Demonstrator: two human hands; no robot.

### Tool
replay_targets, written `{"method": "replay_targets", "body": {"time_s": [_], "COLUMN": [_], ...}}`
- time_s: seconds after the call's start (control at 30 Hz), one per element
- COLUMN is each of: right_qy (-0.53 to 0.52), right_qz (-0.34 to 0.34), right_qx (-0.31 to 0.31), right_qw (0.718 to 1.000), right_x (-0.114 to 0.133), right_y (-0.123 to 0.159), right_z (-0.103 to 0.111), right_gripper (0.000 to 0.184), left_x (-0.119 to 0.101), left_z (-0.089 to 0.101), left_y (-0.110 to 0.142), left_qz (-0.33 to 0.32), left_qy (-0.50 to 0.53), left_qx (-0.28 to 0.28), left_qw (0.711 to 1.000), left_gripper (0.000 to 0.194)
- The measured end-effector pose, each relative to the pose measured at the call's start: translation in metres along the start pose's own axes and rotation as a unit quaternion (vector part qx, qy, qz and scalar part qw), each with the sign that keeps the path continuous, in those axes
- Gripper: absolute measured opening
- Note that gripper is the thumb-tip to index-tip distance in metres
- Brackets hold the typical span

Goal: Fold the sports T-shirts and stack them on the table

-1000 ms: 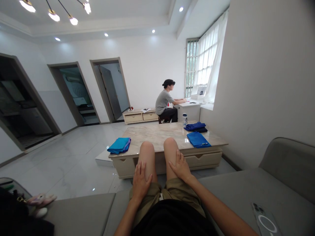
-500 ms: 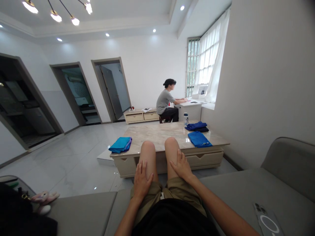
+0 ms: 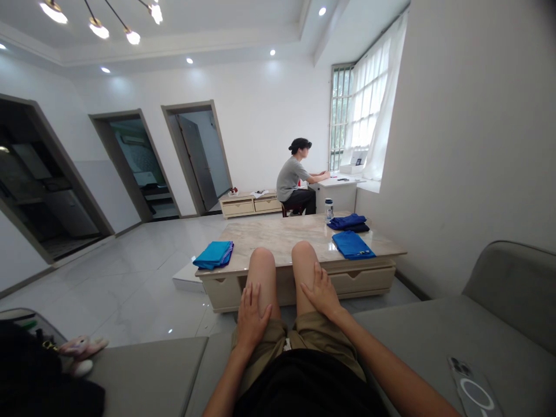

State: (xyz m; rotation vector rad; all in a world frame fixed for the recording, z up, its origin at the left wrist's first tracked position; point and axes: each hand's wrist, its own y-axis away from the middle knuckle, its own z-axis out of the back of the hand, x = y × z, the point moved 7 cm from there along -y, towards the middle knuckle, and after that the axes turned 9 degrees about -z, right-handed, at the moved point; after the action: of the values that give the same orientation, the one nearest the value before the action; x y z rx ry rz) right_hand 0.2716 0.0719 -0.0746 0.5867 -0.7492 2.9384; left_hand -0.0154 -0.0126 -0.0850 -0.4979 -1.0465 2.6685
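Note:
My left hand (image 3: 253, 317) lies on my left thigh, fingers stretched out and holding nothing. On the other thigh rests my right hand (image 3: 322, 291), also open with its fingers loosely spread. Past my knees is a marble-topped coffee table (image 3: 282, 231). Folded teal and purple cloths (image 3: 214, 255) lie at its left end. A folded blue cloth (image 3: 353, 245) is near its right end, with darker navy folded cloths (image 3: 348, 222) just behind. A clear bottle with a dark lid (image 3: 329, 211) stands beside these.
I sit on a grey sofa (image 3: 147, 370). A phone (image 3: 473, 385) lies on it at my right; a dark bag (image 3: 39, 370) with a pink plush toy (image 3: 82, 347) is at my left. Another person (image 3: 295, 179) sits at a white desk (image 3: 336, 194) by the window.
Both hands stay resting on my thighs. The view has shifted very slightly; nothing on the table has moved.

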Motion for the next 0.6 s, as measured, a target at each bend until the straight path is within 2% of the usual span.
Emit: {"method": "replay_targets", "body": {"time_s": [0.6], "right_qy": [-0.013], "right_qz": [-0.004], "right_qx": [0.008], "right_qw": [1.0], "right_x": [0.0013], "right_y": [0.0], "right_z": [0.0056], "right_gripper": [0.093], "left_x": [0.0001], "left_z": [0.0006], "left_y": [0.0], "left_qz": [-0.004], "left_qy": [0.002], "left_qx": [-0.001], "left_qw": [1.0], "left_gripper": [0.072]}}
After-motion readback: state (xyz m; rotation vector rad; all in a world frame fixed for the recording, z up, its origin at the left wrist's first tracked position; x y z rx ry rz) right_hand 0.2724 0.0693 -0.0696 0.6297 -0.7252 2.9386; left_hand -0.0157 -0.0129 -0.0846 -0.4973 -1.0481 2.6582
